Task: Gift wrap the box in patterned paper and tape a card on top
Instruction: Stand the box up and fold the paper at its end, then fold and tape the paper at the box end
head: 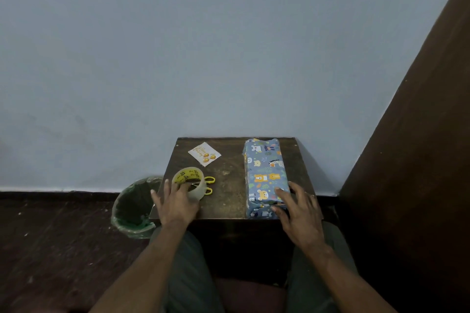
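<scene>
A long box (264, 173) wrapped in blue paper with cartoon animals lies along the right side of the small dark table (229, 185). My right hand (297, 208) rests on its near end, fingers spread and fairly straight. A roll of clear tape (189, 183) with a yellow core stands at the table's left, tilted, over yellow-handled scissors (209, 184). My left hand (175, 203) has its fingers on the roll's near side, and their tips are hidden behind it. A white birthday card (204, 154) with gold balloons lies flat at the back left, apart from both hands.
A bin lined with a green bag (134, 208) stands on the floor against the table's left edge. A pale blue wall rises right behind the table. A dark brown panel (419, 160) closes off the right side. My knees sit under the table's near edge.
</scene>
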